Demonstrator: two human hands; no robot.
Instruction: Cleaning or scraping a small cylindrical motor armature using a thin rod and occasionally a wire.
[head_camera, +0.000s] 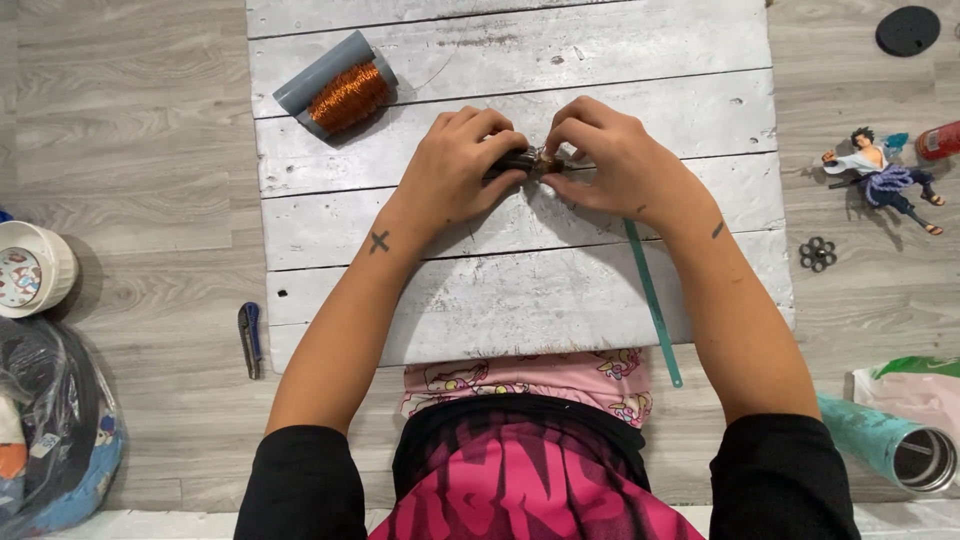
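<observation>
Board: whitewashed wooden plank panel (520, 290), the work surface.
Spool: grey reel of copper wire (345, 95), at ten o'clock from the hands.
Left hand (455, 170): clamped on a small dark metal piece (522, 160) (mostly hidden).
Right hand (610, 160): fingertips pinched together on its other end; best kept low over the board with the grip steady.

White plank board (520, 290) on grey wood floor (140, 150).
Copper wire spool (340, 92) lies up-left of the left hand (460, 165); a teal strip (652, 300) trails below the right hand (610, 160).
</observation>
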